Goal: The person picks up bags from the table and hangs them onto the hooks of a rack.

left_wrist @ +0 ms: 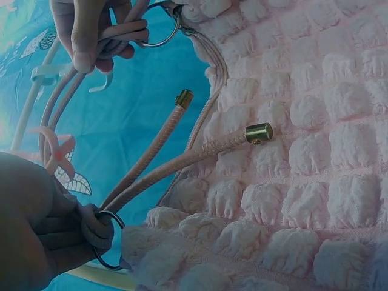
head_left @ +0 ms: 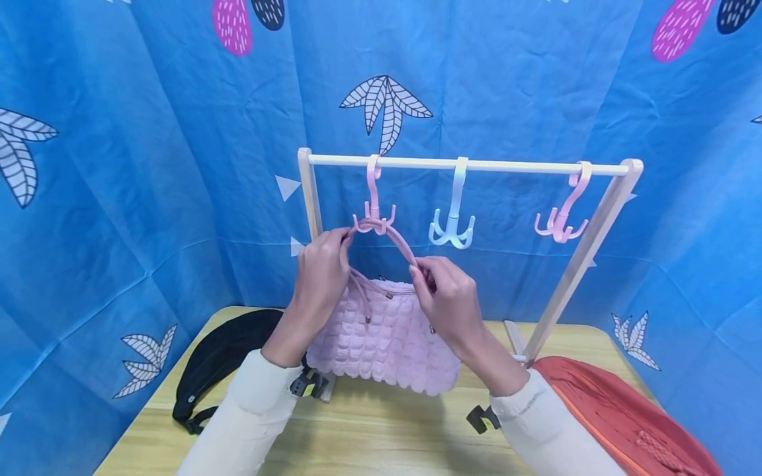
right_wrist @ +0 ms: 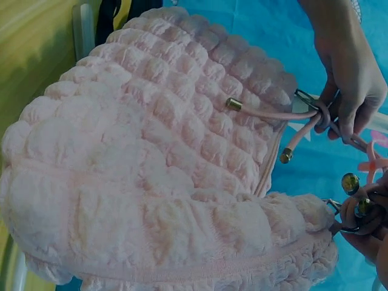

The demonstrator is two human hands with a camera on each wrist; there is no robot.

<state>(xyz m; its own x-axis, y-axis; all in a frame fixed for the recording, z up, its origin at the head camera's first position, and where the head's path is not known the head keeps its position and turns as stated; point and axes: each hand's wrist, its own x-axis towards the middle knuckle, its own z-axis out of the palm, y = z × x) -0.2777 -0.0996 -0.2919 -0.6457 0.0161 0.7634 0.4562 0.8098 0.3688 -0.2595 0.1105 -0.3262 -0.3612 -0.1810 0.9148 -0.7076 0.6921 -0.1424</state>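
Both hands on the pink bag (head_left: 381, 344), in front of the rack (head_left: 577, 277), toward its left end. Left hand (head_left: 324, 264): grip closed to a pinch, strap (head_left: 400, 244) between thumb and fingers near its left knot. Right hand (head_left: 449, 291): grip likewise closed, fingers curled on the strap near the right knot. Strap arches up between them, top of the arc right at the prongs of the left hook (head_left: 374, 192), pink. Can't tell from here if it's seated on a prong or just beside it. Bag hangs below the hands, puffy quilted face toward the near side; can't tell if its bottom edge touches the worktop (head_left: 387, 436). Knotted strap ends stick out with gold tips (left_wrist: 259, 133); metal rings join strap to bag.

Rack: white bar (head_left: 506, 165) between wooden posts. Blue hook (head_left: 455, 205) mid-bar, second pink hook (head_left: 568, 205) toward the right post, both holding nothing. Black bag (head_left: 229, 350) lies on the worktop at left, partly behind the left arm. Red bag (head_left: 619, 403) at right, just beside the right sleeve. Blue curtain (head_left: 506, 79) on the far side.
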